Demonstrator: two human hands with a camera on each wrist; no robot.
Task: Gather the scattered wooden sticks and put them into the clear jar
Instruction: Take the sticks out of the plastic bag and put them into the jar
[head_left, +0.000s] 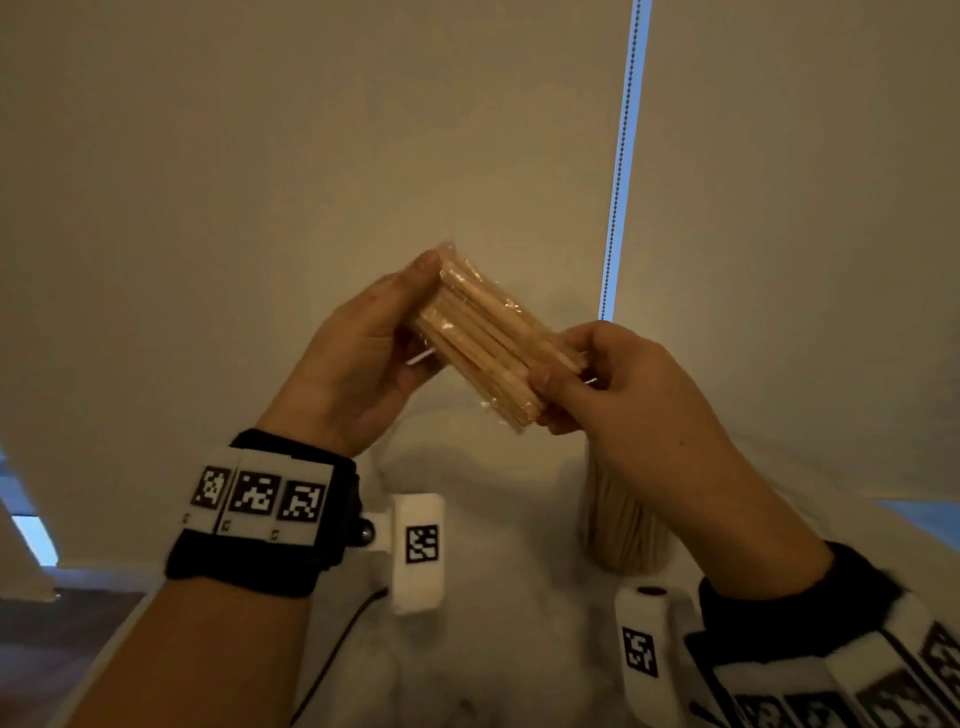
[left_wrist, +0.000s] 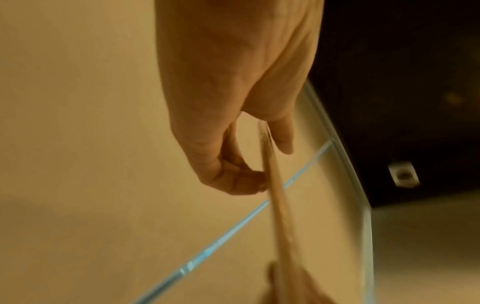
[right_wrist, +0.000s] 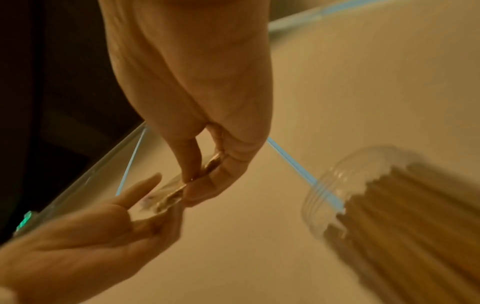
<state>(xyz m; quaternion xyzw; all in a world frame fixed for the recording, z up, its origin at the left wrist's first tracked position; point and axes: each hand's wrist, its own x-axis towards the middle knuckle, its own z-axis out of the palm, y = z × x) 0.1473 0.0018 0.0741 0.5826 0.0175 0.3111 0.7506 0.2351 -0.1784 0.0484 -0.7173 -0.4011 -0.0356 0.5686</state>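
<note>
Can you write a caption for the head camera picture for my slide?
Left hand and right hand hold a wrapped bundle of wooden sticks above the clear jar.

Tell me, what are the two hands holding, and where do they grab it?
A bundle of wooden sticks in clear wrap. The left hand holds its upper far end; the right hand pinches its lower near end.

no readable text, only coded wristband markers (head_left: 258, 494)

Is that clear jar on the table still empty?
No, the clear jar already holds a dense bunch of wooden sticks that fills most of its width.
</note>
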